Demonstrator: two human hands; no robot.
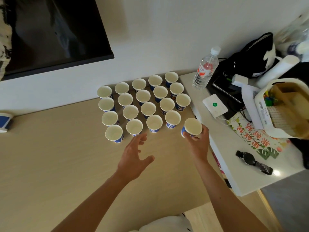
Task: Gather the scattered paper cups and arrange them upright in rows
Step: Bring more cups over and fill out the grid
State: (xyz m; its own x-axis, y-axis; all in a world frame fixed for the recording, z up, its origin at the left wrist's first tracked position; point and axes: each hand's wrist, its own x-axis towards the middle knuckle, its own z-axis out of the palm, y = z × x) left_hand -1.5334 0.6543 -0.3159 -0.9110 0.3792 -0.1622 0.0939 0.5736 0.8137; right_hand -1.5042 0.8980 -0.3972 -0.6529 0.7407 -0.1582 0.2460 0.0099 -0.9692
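Note:
Several blue-and-white paper cups (pixel 148 108) stand upright in rows on the beige table (pixel 50 156), near the wall. My right hand (pixel 198 143) grips one more upright cup (pixel 192 127) at the right end of the nearest row, close to the table's right edge. My left hand (pixel 135 156) hovers with spread fingers just in front of the nearest row, its fingertips close to a front cup (pixel 134 127) but holding nothing. Another cup (pixel 5 122) lies on its side at the far left edge of the view.
A white side table (pixel 234 164) adjoins on the right, holding a water bottle (pixel 205 69), a white device (pixel 215 106), a wristwatch (pixel 253 162), a leaflet (pixel 257 136), a black bag (pixel 254 56) and a white basket (pixel 284 108). A dark screen (pixel 55 30) hangs on the wall.

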